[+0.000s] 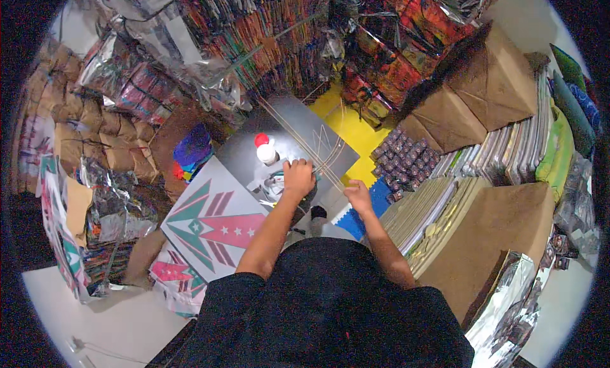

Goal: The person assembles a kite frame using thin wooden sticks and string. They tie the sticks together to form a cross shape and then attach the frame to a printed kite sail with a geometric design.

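Two bare hands are working over one dark grey tabletop: the right hand, at its near right edge, is closing narrowly on the ends of several thin sticks, while the left hand is bending its fingers down over them, though whether it is gripping or only pressing I cannot tell. The sticks are crossing near the hands and reaching toward the tabletop's far edge; their exact number I cannot make out. Beside the left hand, a pale, cluttered item is lying on the tabletop, its kind unclear. Slightly farther, one white bottle with one red cap is standing there. Left of the tabletop, one large printed sheet is showing a row of three white stars on pink. Right of the tabletop, one blue mat and one yellow mat are lying, with dozens of small dark pieces clustering beyond them. Past its far edge, colourful packs are standing tightly stacked, too many for counting.
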Tool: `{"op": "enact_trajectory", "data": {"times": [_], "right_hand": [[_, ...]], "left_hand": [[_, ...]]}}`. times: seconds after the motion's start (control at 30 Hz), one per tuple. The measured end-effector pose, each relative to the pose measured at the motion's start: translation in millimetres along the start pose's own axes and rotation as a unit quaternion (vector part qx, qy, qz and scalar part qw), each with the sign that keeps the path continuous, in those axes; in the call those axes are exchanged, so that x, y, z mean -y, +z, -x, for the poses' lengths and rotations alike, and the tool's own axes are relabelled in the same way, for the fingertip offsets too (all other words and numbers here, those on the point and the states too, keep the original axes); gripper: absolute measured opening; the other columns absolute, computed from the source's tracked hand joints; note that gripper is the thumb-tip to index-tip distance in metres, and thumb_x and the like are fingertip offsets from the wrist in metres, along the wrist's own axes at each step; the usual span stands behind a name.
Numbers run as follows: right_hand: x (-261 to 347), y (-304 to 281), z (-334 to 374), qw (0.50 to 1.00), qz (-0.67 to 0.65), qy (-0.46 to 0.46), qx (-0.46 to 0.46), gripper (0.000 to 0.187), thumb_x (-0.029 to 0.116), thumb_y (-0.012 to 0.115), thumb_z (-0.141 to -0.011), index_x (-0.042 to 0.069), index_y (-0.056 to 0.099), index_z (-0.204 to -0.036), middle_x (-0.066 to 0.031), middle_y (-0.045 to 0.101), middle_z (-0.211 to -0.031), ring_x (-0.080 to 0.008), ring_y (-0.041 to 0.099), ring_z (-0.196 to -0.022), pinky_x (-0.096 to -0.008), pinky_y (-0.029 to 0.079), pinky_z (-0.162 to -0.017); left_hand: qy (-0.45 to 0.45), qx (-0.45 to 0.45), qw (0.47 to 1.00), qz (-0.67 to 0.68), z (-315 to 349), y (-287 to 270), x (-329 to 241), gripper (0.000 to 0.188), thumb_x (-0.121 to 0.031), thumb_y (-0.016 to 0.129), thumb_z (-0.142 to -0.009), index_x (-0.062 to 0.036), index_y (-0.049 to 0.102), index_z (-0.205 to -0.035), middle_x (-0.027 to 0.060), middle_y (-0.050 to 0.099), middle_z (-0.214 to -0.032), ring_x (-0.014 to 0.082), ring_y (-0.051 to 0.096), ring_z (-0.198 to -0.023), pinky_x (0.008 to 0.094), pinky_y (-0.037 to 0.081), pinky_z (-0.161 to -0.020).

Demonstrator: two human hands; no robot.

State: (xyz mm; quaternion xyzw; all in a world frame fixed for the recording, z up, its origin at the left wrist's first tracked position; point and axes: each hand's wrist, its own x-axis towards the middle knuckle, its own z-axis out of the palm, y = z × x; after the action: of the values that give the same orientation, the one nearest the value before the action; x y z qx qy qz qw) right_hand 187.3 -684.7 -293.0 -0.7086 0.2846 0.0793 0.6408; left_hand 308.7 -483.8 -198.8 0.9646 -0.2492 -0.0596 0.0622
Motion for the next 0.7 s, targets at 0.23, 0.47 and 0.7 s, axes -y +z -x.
{"op": "enact_trajectory", "data": {"times": [0.23,0.47,0.7], "right_hand": [[10,9,11,0.995,-0.087,0.029,0.028,0.062,0.008,0.07,-0.082,0.002,0.042,-0.137,-0.0098,0.07,-0.096,-0.015,0.065,-0.082,-0.0287,0.051,-0.067],[15,13,14,0.995,-0.101,-0.014,0.01,0.06,0.005,0.073,-0.081,0.004,0.045,-0.133,-0.0088,0.071,-0.094,-0.0153,0.066,-0.077,-0.0293,0.053,-0.067],[30,9,23,0.987,-0.16,-0.007,-0.008,0.058,-0.003,0.07,-0.083,0.007,0.045,-0.133,-0.0099,0.07,-0.095,-0.0162,0.067,-0.085,-0.029,0.054,-0.077]], "left_hand": [[0.05,-0.014,0.999,-0.003,-1,12,9,0.017,-0.02,0.067,-0.079,-0.0105,0.069,-0.093,0.0081,0.07,-0.097,0.0256,0.064,-0.096,0.0467,0.039,-0.091],[0.05,-0.108,0.991,0.058,6,-1,9,0.015,-0.021,0.063,-0.083,-0.0099,0.062,-0.092,0.0082,0.068,-0.09,0.028,0.064,-0.09,0.0486,0.041,-0.087],[0.027,-0.128,0.985,0.113,13,-21,12,0.014,-0.021,0.058,-0.089,-0.0084,0.058,-0.096,0.0108,0.066,-0.087,0.0306,0.065,-0.084,0.0482,0.046,-0.079]]}}
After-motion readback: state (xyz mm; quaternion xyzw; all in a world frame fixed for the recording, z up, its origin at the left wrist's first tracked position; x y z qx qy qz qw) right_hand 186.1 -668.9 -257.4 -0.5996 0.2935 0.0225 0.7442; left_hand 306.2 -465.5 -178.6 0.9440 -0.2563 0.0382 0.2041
